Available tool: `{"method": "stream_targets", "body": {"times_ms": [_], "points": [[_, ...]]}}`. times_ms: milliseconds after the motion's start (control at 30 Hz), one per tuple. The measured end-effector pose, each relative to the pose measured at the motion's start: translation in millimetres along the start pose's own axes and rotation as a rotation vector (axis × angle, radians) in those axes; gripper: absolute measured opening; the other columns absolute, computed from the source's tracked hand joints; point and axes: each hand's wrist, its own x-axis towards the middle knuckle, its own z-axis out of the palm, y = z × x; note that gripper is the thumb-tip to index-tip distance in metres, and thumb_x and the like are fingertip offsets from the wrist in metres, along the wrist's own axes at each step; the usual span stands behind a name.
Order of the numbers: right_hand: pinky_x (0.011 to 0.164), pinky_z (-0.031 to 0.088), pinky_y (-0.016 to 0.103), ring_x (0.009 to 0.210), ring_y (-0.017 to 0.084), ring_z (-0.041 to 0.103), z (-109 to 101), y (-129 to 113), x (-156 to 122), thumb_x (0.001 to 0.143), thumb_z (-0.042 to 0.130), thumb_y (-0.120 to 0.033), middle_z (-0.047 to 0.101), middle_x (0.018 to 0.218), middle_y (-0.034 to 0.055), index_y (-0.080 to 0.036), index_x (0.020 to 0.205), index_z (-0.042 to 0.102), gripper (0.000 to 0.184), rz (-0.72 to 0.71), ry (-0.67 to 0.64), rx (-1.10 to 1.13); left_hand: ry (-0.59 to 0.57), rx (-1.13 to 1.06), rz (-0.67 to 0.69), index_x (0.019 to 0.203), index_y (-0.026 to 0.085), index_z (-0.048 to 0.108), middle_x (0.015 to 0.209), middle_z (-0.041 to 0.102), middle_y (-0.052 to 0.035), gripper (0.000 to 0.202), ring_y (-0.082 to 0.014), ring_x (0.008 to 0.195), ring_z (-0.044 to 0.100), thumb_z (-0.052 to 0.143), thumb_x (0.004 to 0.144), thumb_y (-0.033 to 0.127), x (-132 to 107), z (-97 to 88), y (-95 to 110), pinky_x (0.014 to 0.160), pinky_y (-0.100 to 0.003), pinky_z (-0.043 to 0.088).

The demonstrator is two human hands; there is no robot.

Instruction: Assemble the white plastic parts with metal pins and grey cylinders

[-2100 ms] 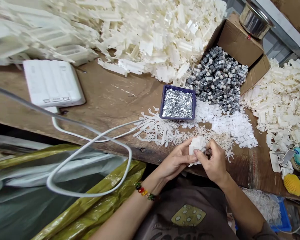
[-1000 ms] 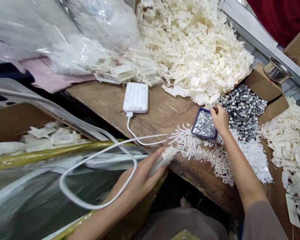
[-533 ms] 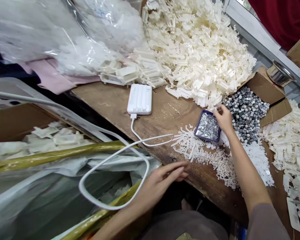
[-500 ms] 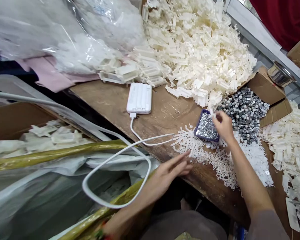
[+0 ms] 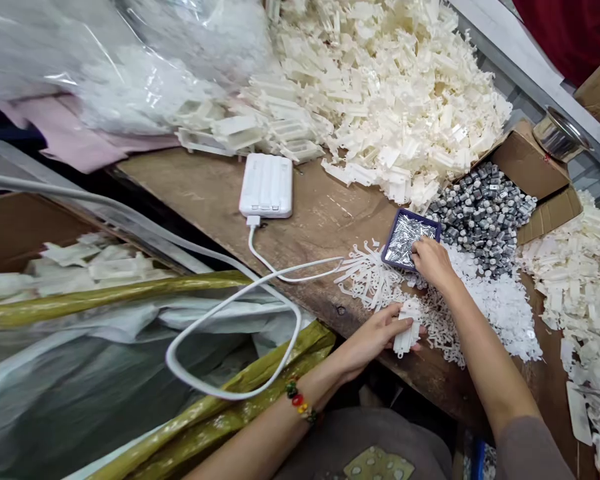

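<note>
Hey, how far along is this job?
Hard to judge, but the clear plastic bag of white pieces may be finished work. In hand: the left hand holds a white plastic piece, and the right hand is at a purple tray of metal pins. Left: a large cream plastic heap and many grey metal cylinders.

a scarred wooden workbench [image 5: 325, 227] carries a purple tray [image 5: 417, 221] of metal pins [image 5: 403, 240] just ahead of the right fingers [image 5: 419, 248], white plastic runners [image 5: 367, 280] to their left, and a white power bank [image 5: 265, 186] farther left.
</note>
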Motion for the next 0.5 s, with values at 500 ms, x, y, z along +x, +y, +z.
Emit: {"method": "stream_targets", "body": {"times_ms": [500], "points": [[0.067, 0.039, 0.025, 0.075, 0.016, 0.059, 10, 12, 14, 0.075, 0.057, -0.015, 0.066, 0.078, 0.0035, -0.017, 0.07, 0.062, 0.008, 0.052, 0.015, 0.258, -0.017, 0.023, 0.132, 0.089, 0.013, 0.059, 0.073, 0.066, -0.0021, 0.035, -0.0157, 0.063, 0.059, 0.07, 0.067, 0.039, 23, 1.8, -28, 0.062, -0.027, 0.047]]}}
